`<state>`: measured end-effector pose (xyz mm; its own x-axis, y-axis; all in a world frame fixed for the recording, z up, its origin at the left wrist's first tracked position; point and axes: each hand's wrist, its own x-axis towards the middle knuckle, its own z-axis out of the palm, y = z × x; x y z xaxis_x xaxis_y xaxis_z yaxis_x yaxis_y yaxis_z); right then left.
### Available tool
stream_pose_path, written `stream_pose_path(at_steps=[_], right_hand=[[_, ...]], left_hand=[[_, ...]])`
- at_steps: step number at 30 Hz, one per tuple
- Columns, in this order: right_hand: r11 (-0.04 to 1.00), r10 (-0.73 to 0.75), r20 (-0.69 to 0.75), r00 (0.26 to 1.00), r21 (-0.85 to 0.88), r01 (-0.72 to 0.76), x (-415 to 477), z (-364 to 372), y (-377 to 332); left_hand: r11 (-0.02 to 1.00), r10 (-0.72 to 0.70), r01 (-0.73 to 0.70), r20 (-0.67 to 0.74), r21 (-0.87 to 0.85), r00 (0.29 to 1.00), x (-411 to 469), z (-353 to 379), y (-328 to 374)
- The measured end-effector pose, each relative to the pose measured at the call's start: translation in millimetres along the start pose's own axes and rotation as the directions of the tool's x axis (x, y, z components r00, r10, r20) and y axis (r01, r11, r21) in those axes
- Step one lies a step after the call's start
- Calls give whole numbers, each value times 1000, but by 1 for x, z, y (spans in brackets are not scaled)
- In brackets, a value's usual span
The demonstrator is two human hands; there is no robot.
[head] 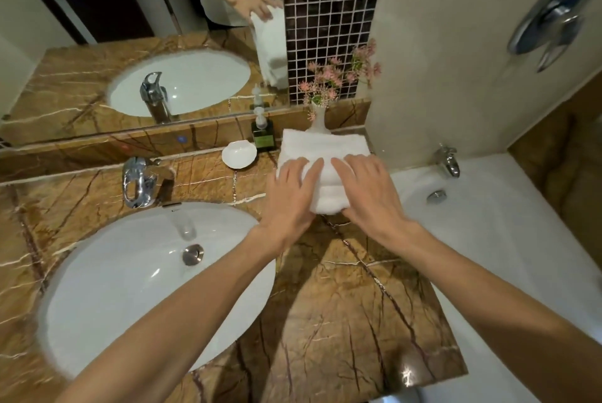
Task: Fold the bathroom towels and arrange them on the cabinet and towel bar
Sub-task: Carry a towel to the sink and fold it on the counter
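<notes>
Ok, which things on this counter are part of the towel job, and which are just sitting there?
Part of the job:
- stack of folded white towels
- left hand and right hand, both flat on the stack
- marble counter under it

Just lying about:
- vase of pink flowers
- soap pump bottle
- white soap dish
- sink faucet
- basin
- bathtub

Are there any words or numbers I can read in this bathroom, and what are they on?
No text here can be read.
The green soap bottle has a label, but it is too blurred to read.
The towels, soap dish and sink tap show no writing.
</notes>
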<state>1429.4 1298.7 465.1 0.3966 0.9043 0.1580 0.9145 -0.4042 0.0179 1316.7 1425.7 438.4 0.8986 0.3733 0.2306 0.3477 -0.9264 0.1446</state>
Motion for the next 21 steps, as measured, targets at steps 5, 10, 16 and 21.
stream_pose_path(at_steps=[5, 10, 16, 21], right_hand=[[1000, -24, 184, 983, 5, 23, -52, 44, -19], [998, -41, 190, 981, -28, 48, -78, 69, -28], [995, -97, 230, 968, -8, 101, -83, 70, -21], [981, -61, 168, 984, 192, 28, -68, 61, 0]], left_hand=[[998, 56, -56, 129, 2, 990, -58, 45, 9], [989, 135, -147, 235, 33, 963, -94, 62, 7], [984, 150, -127, 200, -123, 968, -87, 50, 1], [907, -215, 232, 88, -350, 973, -55, 39, -6]])
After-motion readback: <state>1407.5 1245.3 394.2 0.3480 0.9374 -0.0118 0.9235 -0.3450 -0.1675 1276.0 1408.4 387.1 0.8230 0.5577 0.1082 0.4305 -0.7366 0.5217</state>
